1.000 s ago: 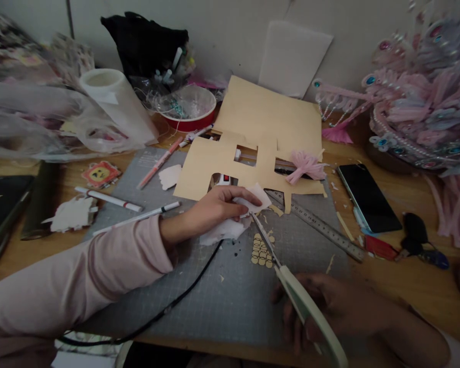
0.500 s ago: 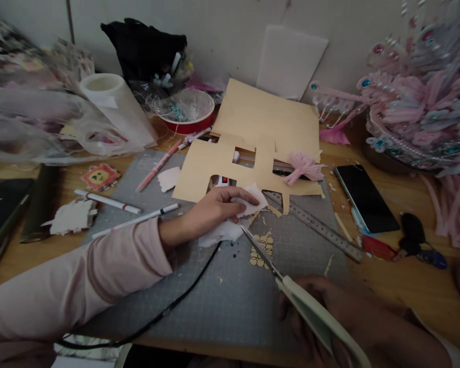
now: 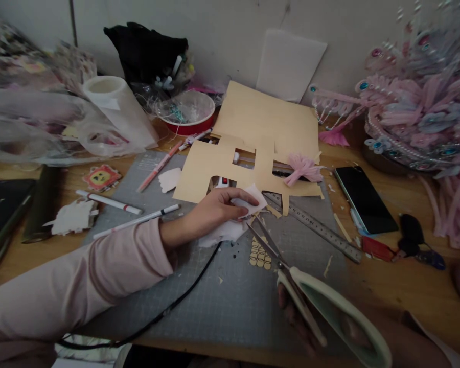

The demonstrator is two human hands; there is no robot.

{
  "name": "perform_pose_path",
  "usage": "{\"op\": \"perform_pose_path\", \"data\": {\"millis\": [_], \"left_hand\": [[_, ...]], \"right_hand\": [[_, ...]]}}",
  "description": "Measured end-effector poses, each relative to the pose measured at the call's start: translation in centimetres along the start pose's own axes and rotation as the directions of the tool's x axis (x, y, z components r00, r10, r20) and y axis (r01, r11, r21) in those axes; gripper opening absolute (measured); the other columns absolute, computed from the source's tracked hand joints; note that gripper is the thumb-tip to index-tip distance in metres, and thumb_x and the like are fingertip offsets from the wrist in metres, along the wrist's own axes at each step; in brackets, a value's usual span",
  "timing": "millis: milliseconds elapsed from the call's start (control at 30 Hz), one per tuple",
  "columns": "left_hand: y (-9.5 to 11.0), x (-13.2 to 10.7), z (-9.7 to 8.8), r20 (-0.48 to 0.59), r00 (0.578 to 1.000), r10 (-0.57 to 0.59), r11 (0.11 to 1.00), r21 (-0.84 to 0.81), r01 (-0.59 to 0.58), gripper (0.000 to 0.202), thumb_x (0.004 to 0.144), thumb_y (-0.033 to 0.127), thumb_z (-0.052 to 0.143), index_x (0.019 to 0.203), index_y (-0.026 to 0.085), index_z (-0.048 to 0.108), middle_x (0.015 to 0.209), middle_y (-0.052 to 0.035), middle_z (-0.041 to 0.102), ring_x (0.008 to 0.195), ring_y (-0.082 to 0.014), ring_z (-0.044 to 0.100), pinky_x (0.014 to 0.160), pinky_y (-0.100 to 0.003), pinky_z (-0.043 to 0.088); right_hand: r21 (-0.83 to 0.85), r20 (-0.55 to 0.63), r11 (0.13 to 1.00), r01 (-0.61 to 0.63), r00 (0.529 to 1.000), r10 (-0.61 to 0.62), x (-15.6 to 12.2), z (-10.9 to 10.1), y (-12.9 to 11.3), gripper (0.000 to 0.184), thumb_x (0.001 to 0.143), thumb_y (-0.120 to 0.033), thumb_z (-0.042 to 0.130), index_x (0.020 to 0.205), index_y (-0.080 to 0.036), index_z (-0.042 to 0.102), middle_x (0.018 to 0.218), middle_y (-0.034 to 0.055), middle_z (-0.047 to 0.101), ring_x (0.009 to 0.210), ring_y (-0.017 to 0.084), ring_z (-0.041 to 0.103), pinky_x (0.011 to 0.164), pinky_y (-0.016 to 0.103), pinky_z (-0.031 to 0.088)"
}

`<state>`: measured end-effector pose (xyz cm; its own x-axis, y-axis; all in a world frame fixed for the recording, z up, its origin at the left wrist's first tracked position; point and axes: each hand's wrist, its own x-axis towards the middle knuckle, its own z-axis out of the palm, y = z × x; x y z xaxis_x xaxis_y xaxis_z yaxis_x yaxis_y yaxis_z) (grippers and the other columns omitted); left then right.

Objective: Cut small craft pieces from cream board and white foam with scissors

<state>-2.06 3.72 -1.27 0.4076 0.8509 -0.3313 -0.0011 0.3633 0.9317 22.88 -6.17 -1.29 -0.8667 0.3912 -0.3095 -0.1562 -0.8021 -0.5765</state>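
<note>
Between the thumb and fingers of my left hand [image 3: 224, 207] is a small piece of white paper [image 3: 257, 198]. Another white scrap [image 3: 226, 231] lies below that hand on the mat. My right hand [image 3: 297, 317] grips white-handled scissors [image 3: 287, 268], largely hidden behind the handles. The scissor blades are spread apart, their tips close to the white paper. Under the blades rests a small cream piece marked with rows of circles [image 3: 259, 253]. Behind my left hand lies a cream card sheet [image 3: 203, 161] with rectangular cutouts.
A grey cutting mat [image 3: 214, 301] covers the middle of the wooden table. A metal ruler [image 3: 322, 232], a phone [image 3: 364, 199] and keys [image 3: 412, 230] lie on the right. Pens [image 3: 138, 221], a paper roll [image 3: 115, 110] and a red-rimmed bowl [image 3: 191, 125] sit left and behind.
The scissor blades and handles have spread apart, after being nearly closed. My left hand has stayed almost still with the paper.
</note>
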Motion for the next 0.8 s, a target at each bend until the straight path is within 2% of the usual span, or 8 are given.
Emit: {"op": "perform_pose_path", "data": {"millis": [133,267,367,433,533,667,800], "left_hand": [[-0.2,0.1,-0.2,0.002,0.999,0.04,0.999,0.03,-0.04,0.025,0.068,0.019,0.063,0.092,0.015,0.068,0.072,-0.0005,0.061,0.057,-0.0071,0.052,0.053,-0.019,0.04],[-0.1,0.1,-0.2,-0.022,0.999,0.045,0.997,0.069,-0.044,0.026,0.067,0.021,0.064,0.092,0.015,0.068,0.075,-0.001,0.061,0.058,-0.0074,0.05,0.053,-0.019,0.038],[0.0,0.0,-0.1,-0.031,0.999,0.033,0.997,0.078,-0.031,0.026,0.067,0.02,0.063,0.092,0.015,0.068,0.075,-0.0008,0.06,0.058,-0.0072,0.05,0.054,-0.02,0.038],[0.1,0.0,-0.1,-0.033,0.999,0.026,0.996,0.083,-0.023,0.026,0.067,0.02,0.063,0.092,0.015,0.068,0.074,-0.0006,0.06,0.058,-0.0072,0.049,0.054,-0.02,0.037],[0.1,0.0,-0.1,-0.028,0.999,0.015,0.997,0.074,-0.013,0.028,0.067,0.02,0.063,0.094,0.015,0.068,0.072,-0.0005,0.06,0.057,-0.0071,0.049,0.053,-0.019,0.038],[0.1,0.0,-0.1,-0.009,1.0,-0.005,0.999,0.033,0.006,0.029,0.067,0.018,0.061,0.095,0.015,0.067,0.072,-0.0006,0.061,0.056,-0.0073,0.051,0.053,-0.02,0.039],[0.2,-0.1,0.0,-0.014,1.0,-0.013,0.999,0.03,0.013,0.028,0.067,0.016,0.06,0.094,0.015,0.067,0.07,-0.0002,0.061,0.053,-0.0062,0.05,0.051,-0.019,0.039]], "right_hand": [[-0.084,-0.117,0.996,-0.036,0.993,0.026,0.0,0.7,-0.5,0.047,0.07,-0.049,0.071,0.101,-0.017,0.057,0.079,-0.0018,0.049,0.056,0.003,0.048,0.053,0.014,0.046],[-0.171,-0.145,0.984,-0.054,0.989,0.029,-0.3,-0.2,0.3,0.05,0.071,-0.054,0.067,0.102,-0.017,0.056,0.079,-0.0011,0.05,0.053,0.003,0.05,0.044,0.012,0.043],[-0.202,-0.184,0.972,-0.122,0.979,0.084,-0.4,-1.1,0.8,0.05,0.072,-0.052,0.066,0.103,-0.015,0.054,0.07,-0.0033,0.05,0.049,0.003,0.05,0.04,0.011,0.04],[-0.192,-0.213,0.971,-0.14,0.972,0.098,-0.1,-1.3,0.9,0.047,0.074,-0.052,0.064,0.101,-0.014,0.054,0.066,-0.0045,0.05,0.044,0.003,0.05,0.036,0.01,0.035],[-0.14,-0.212,0.985,-0.098,0.975,0.067,0.4,-0.9,0.8,0.049,0.072,-0.057,0.064,0.093,-0.014,0.053,0.06,-0.0062,0.049,0.035,0.002,0.047,0.03,0.009,0.029],[-0.065,-0.289,0.997,-0.052,0.957,0.031,0.8,0.0,0.7,0.047,0.071,-0.056,0.065,0.088,-0.015,0.052,0.051,-0.0101,0.043,0.028,0.001,0.041,0.026,0.01,0.028],[-0.069,-0.361,0.995,-0.075,0.931,0.045,0.8,0.5,0.6,0.045,0.071,-0.055,0.066,0.084,-0.015,0.051,0.05,-0.0106,0.043,0.027,0.001,0.041,0.026,0.01,0.028]]}}
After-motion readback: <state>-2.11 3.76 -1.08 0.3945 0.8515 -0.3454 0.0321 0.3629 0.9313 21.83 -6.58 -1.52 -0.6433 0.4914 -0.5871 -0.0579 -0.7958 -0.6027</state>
